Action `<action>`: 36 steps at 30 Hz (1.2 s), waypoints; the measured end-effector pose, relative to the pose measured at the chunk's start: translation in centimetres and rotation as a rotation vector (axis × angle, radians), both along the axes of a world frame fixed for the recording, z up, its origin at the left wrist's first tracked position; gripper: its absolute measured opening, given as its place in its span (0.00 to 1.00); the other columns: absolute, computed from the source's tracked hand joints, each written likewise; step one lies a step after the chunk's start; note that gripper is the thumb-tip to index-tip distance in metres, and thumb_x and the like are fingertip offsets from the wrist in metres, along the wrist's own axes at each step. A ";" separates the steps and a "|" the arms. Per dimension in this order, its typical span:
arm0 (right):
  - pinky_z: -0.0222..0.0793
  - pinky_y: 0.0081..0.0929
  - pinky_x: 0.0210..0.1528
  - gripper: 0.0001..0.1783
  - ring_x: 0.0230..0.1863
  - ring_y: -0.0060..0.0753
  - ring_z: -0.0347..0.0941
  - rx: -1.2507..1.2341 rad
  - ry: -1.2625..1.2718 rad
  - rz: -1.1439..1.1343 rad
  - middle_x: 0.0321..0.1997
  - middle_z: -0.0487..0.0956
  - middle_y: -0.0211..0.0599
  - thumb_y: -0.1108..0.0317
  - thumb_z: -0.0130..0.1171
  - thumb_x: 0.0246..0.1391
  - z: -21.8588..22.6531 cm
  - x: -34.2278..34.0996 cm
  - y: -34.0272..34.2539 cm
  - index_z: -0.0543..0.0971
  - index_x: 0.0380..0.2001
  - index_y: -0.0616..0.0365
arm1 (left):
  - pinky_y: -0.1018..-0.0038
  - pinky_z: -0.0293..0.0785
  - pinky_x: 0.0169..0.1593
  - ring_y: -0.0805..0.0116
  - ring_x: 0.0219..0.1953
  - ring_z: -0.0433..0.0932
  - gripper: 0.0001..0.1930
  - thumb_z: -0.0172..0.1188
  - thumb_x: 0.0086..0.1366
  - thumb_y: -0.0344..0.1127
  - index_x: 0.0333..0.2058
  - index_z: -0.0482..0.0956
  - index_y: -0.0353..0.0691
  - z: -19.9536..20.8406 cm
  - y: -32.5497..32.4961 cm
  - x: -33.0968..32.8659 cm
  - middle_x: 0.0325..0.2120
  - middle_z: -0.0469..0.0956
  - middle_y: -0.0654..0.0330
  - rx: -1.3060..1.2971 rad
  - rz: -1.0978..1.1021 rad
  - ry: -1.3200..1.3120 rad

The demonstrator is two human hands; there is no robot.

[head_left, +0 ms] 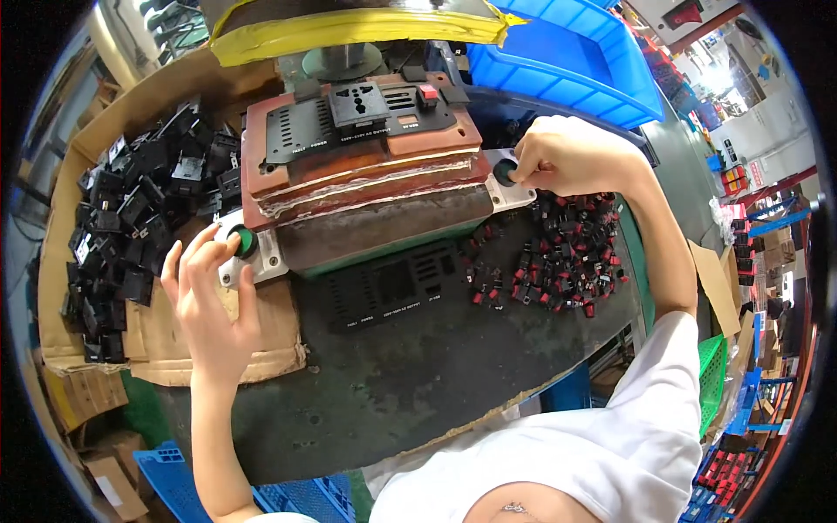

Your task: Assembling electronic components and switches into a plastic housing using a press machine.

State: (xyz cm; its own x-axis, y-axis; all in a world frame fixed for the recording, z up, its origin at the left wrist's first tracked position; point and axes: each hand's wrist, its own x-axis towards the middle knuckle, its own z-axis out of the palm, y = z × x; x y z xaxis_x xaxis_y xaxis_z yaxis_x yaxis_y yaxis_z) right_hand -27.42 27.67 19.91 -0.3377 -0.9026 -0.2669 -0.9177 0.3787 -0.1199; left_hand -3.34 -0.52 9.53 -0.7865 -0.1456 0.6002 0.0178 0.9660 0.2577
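My left hand [212, 292] is beside a green push button [246, 241] on a pale bracket at the left of a press. Its fingers are spread, with a fingertip touching the button. At the other end, my right hand [580, 157] is curled closed, its fingertips against a second dark green button [504, 173]. Between the hands, a black slotted panel [296, 131] lies on the reddish fixture block [261, 187]. A black socket [357, 103] and a red switch [428, 94] sit in that panel. Yellow tape [366, 42] edges the press plate above it.
Black sockets [131, 209] fill an open carton [70, 322] at left. Several small red-and-black switches [567, 253] are piled at right. Another black panel [384, 288] lies on the dark table [392, 375] before the block. A blue bin [567, 61] stands behind.
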 end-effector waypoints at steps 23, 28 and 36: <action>0.56 0.29 0.18 0.07 0.13 0.32 0.65 0.196 -0.137 0.076 0.10 0.67 0.41 0.77 0.55 0.36 0.5 -1.3 -1.7 0.68 0.14 0.69 | 0.57 0.49 0.63 0.64 0.45 0.76 0.18 0.57 0.55 0.25 0.46 0.67 0.35 -0.2 -0.1 0.2 0.38 0.78 0.56 0.032 0.004 -0.035; 0.49 0.34 0.17 0.08 0.11 0.39 0.48 0.057 -0.229 0.052 0.09 0.57 0.48 0.75 0.53 0.29 -0.2 -1.6 -1.2 0.66 0.13 0.70 | 0.61 0.48 0.63 0.61 0.51 0.71 0.22 0.54 0.58 0.23 0.51 0.62 0.35 -1.2 -1.3 0.6 0.44 0.76 0.54 0.156 -0.031 0.122; 0.69 0.25 0.28 0.05 0.26 0.34 0.75 -0.288 0.240 0.030 0.26 0.77 0.39 0.74 0.58 0.43 -0.6 -0.9 -1.0 0.80 0.26 0.59 | 0.60 0.47 0.64 0.60 0.56 0.66 0.24 0.54 0.57 0.22 0.53 0.61 0.36 -0.4 -1.0 0.8 0.45 0.75 0.53 0.034 -0.010 0.163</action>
State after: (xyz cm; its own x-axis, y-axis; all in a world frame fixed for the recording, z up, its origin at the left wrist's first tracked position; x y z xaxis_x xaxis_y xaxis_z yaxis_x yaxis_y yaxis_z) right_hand -28.32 26.68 19.32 -0.3325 -0.9395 0.0826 -0.9426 0.3338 0.0020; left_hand -2.50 -1.52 9.11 -0.6804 -0.1612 0.7149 0.0714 0.9563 0.2835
